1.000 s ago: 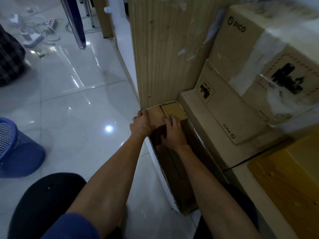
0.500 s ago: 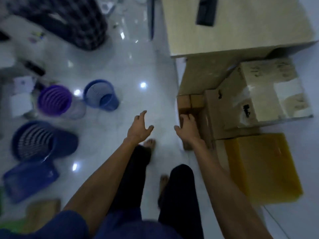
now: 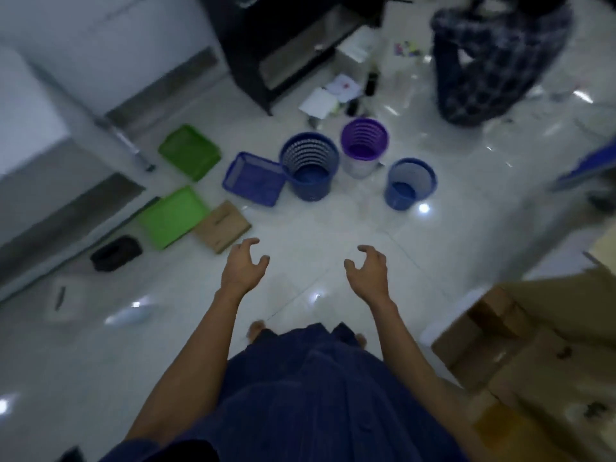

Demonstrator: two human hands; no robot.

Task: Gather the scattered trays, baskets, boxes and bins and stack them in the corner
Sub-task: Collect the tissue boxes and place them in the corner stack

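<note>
My left hand (image 3: 242,266) and right hand (image 3: 368,270) hang in front of me over the shiny floor, fingers loosely curled, holding nothing. Ahead on the floor stand a large blue bin (image 3: 309,165), a purple bin (image 3: 364,145) and a smaller blue bin (image 3: 410,183). A blue mesh basket (image 3: 255,178) lies left of them. Two green trays (image 3: 189,151) (image 3: 171,216) and a flat cardboard box (image 3: 222,226) lie further left. Stacked cardboard boxes (image 3: 520,341) sit at the lower right.
A black bin (image 3: 115,253) lies on its side near the left wall. A dark cabinet (image 3: 286,45) stands at the back, with papers and bottles (image 3: 333,95) beside it. A person in a checked garment (image 3: 493,58) is at the upper right. A yellow box (image 3: 506,431) sits below the cardboard stack.
My hands have left the small cardboard box in the corner. I have turned left, so the scattered bins and trays are in front and the box stack is at the right.
</note>
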